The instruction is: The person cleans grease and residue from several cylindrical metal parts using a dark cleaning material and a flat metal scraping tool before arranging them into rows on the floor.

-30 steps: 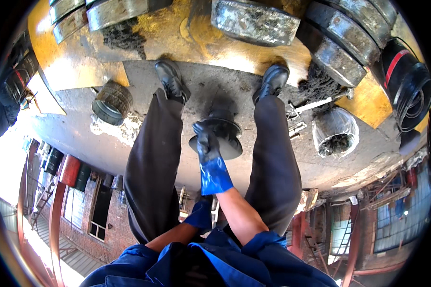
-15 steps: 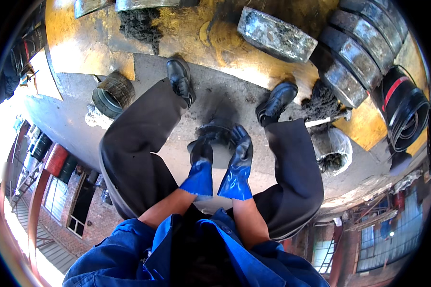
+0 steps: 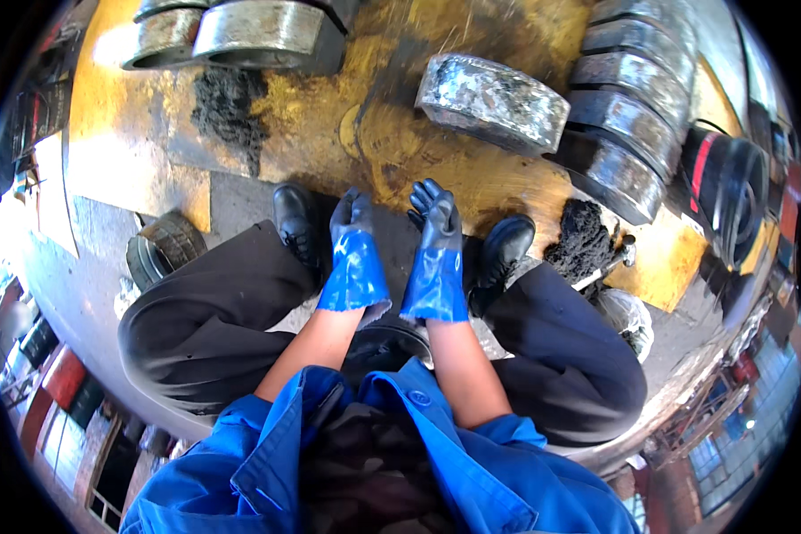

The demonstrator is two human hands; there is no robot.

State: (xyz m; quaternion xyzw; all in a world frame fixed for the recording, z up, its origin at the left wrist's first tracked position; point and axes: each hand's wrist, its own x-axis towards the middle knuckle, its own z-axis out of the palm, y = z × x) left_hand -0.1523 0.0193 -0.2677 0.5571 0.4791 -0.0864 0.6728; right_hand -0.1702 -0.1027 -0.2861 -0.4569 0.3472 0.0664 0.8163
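Both my hands wear blue rubber gloves with sooty, dark fingers, and they are held apart between my shoes. My left hand (image 3: 353, 214) points forward near the left shoe (image 3: 295, 218), its fingers extended close together and partly turned from view. My right hand (image 3: 436, 218) has its fingers stretched out and spread a little, beside the right shoe (image 3: 505, 249). Neither glove shows anything held. Behind the wrists, between my knees, a dark round object (image 3: 383, 343) is partly covered by my forearms and jacket.
Ahead lies a yellow-brown plate (image 3: 311, 142) with a thick metal ring (image 3: 494, 102). More rings (image 3: 271, 36) stand far left, and a ring row (image 3: 636, 116) at right. Black powder (image 3: 583, 240), a hammer (image 3: 626, 254) and a plastic bag (image 3: 627, 320) are near my right knee.
My hands have come off the dark round object and moved forward, level with my shoes. My view has shifted, showing more of the plate ahead. The dust around my hands has gone from view.
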